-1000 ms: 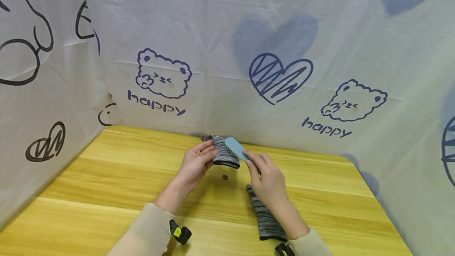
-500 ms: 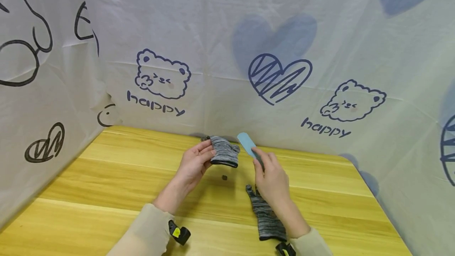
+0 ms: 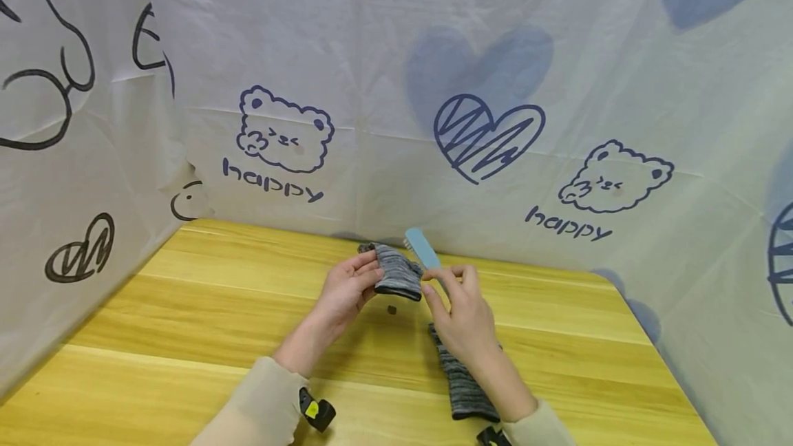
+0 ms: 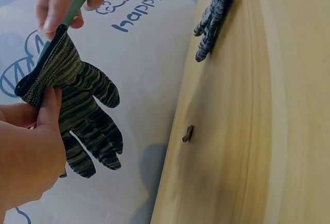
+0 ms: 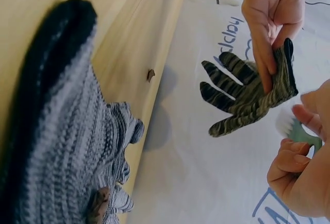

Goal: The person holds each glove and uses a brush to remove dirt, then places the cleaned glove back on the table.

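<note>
My left hand pinches a grey striped knit glove by its cuff area and holds it up above the table. In the left wrist view this glove hangs with its fingers spread and its dark cuff edge uppermost. My right hand grips the handle of a light blue brush, whose head stands up behind the glove's right side. White bristles show on the brush's left; whether they touch the glove I cannot tell. A matching glove lies on the table, partly hidden under my right forearm.
A small brown scrap lies on the wooden table below the held glove. Another brown bit rests on the lying glove. A printed white cloth hangs behind the table's far edge.
The brush lay against the glove, lifted off to the right, then came back left and now stands more upright beside it. The held glove has shifted slightly right and down.
</note>
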Demonstrator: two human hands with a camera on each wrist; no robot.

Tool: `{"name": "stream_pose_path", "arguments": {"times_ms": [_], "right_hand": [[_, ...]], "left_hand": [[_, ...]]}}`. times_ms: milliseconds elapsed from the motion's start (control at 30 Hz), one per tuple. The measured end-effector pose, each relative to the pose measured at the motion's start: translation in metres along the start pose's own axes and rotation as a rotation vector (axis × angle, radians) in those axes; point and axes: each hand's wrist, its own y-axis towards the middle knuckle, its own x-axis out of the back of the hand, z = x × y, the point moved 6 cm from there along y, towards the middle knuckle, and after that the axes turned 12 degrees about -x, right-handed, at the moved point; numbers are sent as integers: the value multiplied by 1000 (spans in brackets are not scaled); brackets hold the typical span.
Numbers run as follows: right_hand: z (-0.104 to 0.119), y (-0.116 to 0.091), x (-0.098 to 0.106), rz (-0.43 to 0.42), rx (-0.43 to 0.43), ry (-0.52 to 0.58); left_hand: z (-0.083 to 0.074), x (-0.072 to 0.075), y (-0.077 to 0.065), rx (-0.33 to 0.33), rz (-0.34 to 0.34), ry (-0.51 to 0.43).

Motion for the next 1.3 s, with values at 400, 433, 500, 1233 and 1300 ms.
{"name": "stream_pose_path", "arguments": {"times_ms": [400,433,500,1233,1300], "right_hand": [[9,-7,-11,68,-1,11],[10,-7,-11,66,3,10],[11,-7,-11,65,8,5],[4,-7,-13,45,73,-4],[3,-5,-11,41,68,11]], "left_hand": [[9,-15,-7,7,49,10],[9,-15,-7,5,59,8],[9,-17,-8,7,85,13],[13,-20,-7,26,207,32],[13,-20,-7,29,201,29]]}}
